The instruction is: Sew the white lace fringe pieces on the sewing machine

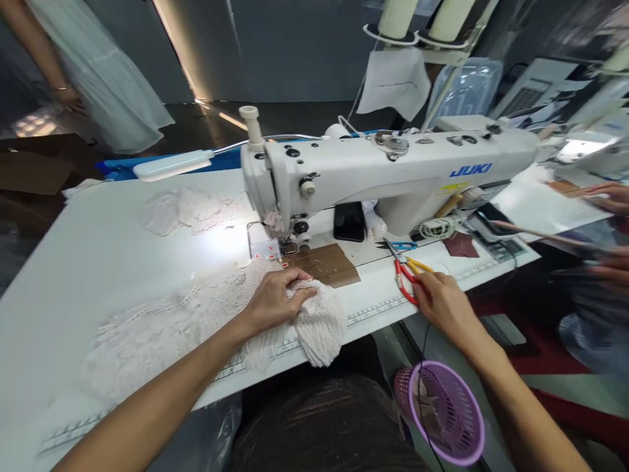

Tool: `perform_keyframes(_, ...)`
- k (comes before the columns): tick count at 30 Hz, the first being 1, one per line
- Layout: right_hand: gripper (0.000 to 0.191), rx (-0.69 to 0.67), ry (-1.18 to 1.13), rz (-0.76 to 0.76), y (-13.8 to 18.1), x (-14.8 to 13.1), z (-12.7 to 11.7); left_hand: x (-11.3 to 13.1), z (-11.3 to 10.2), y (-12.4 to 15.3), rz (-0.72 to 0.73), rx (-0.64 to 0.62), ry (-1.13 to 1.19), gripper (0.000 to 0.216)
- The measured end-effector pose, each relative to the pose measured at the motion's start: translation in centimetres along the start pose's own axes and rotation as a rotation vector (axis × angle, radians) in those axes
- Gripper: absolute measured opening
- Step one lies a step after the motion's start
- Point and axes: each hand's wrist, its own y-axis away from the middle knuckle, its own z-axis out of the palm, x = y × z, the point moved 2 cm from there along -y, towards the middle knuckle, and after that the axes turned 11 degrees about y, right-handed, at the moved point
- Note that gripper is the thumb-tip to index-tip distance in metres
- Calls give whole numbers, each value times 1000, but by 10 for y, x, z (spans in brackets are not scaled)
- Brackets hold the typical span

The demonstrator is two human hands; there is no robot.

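My left hand pinches a bunched edge of white lace fabric between thumb and fingers, just in front of the sewing machine's needle area. The rest of the lace spreads left across the table, and part hangs over the front edge. To the right, my right hand is closed on the handles of a pair of scissors with red and yellow grips. The blades point away toward the machine, near blue-handled snips. The white sewing machine stands behind both hands, its lamp lighting the needle plate.
Another lace piece lies at the back left. A brown sheet, a black phone and a dark red scrap lie around the machine. Below right stands a purple basket. Other people's hands show at the right edge.
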Motion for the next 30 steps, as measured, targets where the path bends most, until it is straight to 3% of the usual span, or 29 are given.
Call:
perform_keyframes(3, 17, -52, -27, 52, 15, 7, -11, -3, 2, 1, 7, 2, 4, 15)
perform_keyframes(6, 15, -269, -218, 145, 27, 7, -28, -5, 3, 1, 18, 0, 12, 18)
perform_keyframes(9, 22, -352, -441, 138, 25, -14, -39, -6, 2, 1, 46, -6, 17, 19)
perform_keyframes(12, 47, -290, -554, -11, 11, -52, -37, -6, 3, 2, 84, 12, 6, 17)
perform_keyframes(14, 53, -243, -465, -126, 3, -75, -34, -6, 4, 3, 116, 44, -12, 16)
perform_keyframes(18, 44, -180, -192, -252, -2, -100, -31, -7, 8, 5, 193, 84, -14, 16)
perform_keyframes(30, 37, -170, -9, -308, -1, -111, -33, -10, 10, 7, 195, 110, -72, 8)
